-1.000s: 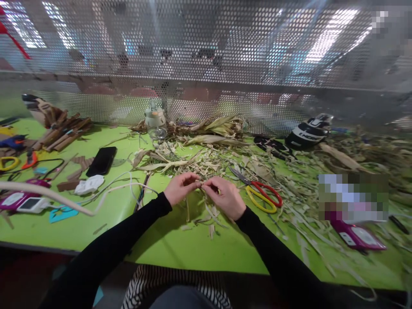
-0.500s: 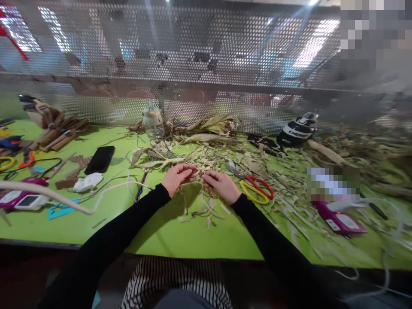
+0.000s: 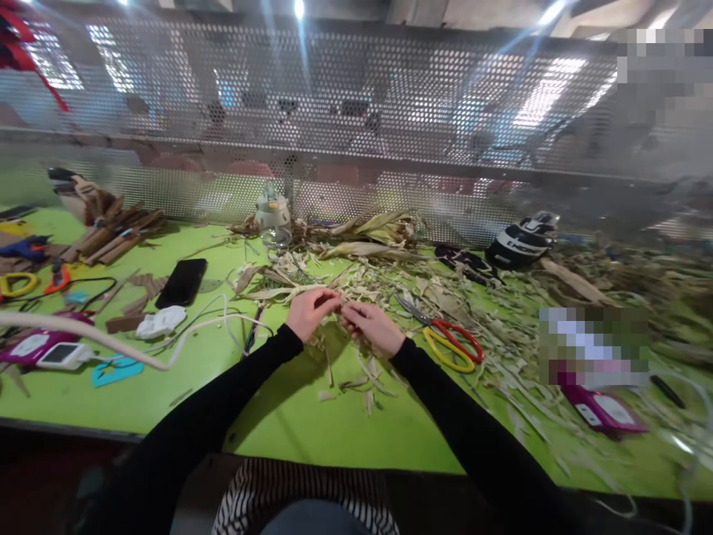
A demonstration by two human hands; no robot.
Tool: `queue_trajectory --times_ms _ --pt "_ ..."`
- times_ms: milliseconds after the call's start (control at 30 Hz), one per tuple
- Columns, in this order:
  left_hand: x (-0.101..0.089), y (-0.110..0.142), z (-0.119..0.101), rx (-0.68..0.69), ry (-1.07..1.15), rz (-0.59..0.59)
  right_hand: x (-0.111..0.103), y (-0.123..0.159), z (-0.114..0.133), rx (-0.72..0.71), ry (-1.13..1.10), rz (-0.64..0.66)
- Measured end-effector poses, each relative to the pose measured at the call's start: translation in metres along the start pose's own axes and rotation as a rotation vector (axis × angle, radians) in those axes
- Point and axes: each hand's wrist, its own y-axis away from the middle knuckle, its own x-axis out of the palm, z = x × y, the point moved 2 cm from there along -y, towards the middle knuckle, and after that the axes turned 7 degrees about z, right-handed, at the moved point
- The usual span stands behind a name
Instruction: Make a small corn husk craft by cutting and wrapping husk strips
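My left hand is closed in a pinch, thumb against fingers, over the middle of the green table. Its fingertips meet those of my right hand, which pinches too. Whatever sits between the fingertips is too small and covered to make out. Pale strips of dried husk lie or hang just below the fingers. Behind the hands spreads a heap of torn husk pieces. Scissors with red and yellow handles lie open just right of my right hand.
A clear bottle and a husk bundle stand near the perforated metal screen. Left are a black phone, a white plug and cables. Right are a black bottle, scattered scraps and a magenta device.
The camera view has tilted up slightly, so the table things sit lower and further right. The hands have drawn closer together, their fingertips now meeting.
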Motion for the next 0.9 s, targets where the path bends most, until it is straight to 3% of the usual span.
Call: queue_trajectory --times_ms 167,200,300,433,533,633,767,900 --pt "-0.009 0.005 -0.004 0.045 -0.063 -0.202 -0.024 -0.04 0.005 0.008 -0.043 -0.108" --pt "-0.005 0.009 -0.007 0.095 -0.148 -0.169 -0.029 -0.051 0.005 0.019 -0.034 -0.132" --pt "0.019 0.025 -0.011 0.317 -0.447 0.195 -0.04 -0.082 0.006 0.069 0.024 -0.175" --pt "0.046 0.041 -0.005 0.55 -0.939 0.495 -0.047 -0.118 0.01 0.14 0.154 -0.161" --pt "0.053 0.044 0.001 0.631 -0.953 0.56 -0.053 -0.139 0.016 0.145 0.288 -0.171" --pt "0.054 0.045 0.004 0.706 -0.933 0.525 -0.064 -0.151 0.021 0.111 0.456 -0.229" --pt "0.056 0.045 0.006 0.724 -0.915 0.494 -0.089 -0.151 0.023 0.078 0.682 -0.349" --pt "0.058 0.047 0.002 0.77 -0.883 0.471 -0.118 -0.142 0.013 0.174 0.873 -0.459"
